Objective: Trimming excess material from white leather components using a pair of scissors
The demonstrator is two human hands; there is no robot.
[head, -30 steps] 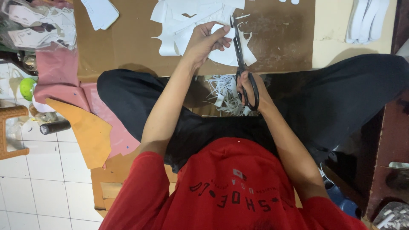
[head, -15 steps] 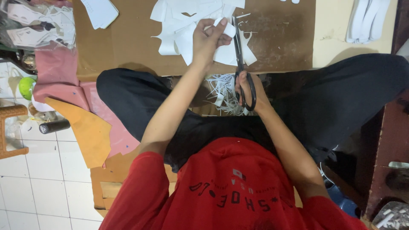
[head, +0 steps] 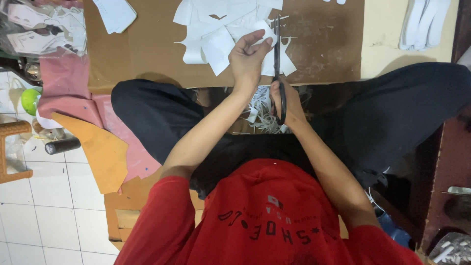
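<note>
Change since earlier frame: left hand (head: 248, 60) swung a little toward the blades, white piece (head: 269, 49) turned with it; scissors (head: 278, 64) almost in the same place, tips pointing to the far side.
Left hand: fingers clamped on the white piece, thumb on top, holding it just left of the blades, above the near edge of the brown board (head: 147, 54).
Right hand: right hand (head: 289, 105) with fingers through the black scissor loops, closed around the handles; blades nearly together, a narrow gap at most.
Piece in hand: white sheet material, touching the blades, held over the board's near edge in the middle of the scene.
Progress, as a judgement: well into the cutting. Heap of cut white shapes (head: 216, 29) lying on the board to the far left of the hands; thin white trimmings (head: 262, 113) gathered in the lap between the dark trouser legs. Current piece seemingly mid-trim; how much of its outline remains, impossible to tell.
Left to do: stack of uncut-looking white pieces (head: 422, 24) at the far right on the pale counter (head: 382, 44), well apart from the hands.
Containers: clear plastic bag (head: 44, 29) at the far left, filled with white cut pieces; count not readable.
Other things: pink sheet (head: 64, 88) and tan sheet (head: 100, 152) to the left, overlapping; black roll (head: 61, 145) on the tiled floor (head: 49, 216).
</note>
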